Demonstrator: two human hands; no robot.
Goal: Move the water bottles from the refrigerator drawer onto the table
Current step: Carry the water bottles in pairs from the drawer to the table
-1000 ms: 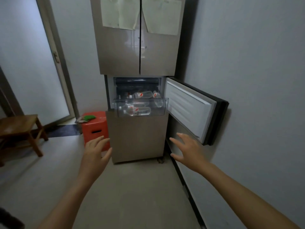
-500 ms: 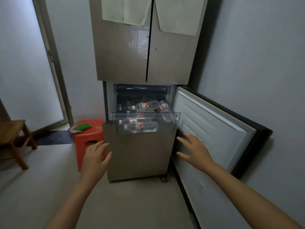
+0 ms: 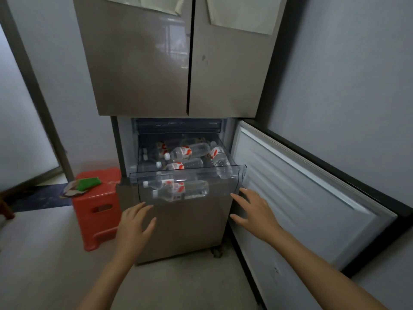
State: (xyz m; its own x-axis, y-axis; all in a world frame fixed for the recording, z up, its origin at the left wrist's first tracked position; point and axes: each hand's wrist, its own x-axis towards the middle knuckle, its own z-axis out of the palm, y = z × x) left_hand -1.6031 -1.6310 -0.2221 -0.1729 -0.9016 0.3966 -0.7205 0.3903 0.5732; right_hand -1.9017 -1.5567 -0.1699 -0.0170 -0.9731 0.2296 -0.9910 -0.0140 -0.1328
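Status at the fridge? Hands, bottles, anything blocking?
Left hand open, right hand open, both empty near drawer front. Bottles lying in drawer, none picked. Door open at right; reach unobstructed.

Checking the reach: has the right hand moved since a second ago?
Yes. The right hand has closed in on the drawer, toward its right front corner.

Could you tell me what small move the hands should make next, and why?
Probably lift the right hand over the drawer front to grip a top water bottle: it and the left hand hover open and empty near the pulled-out drawer of bottles.
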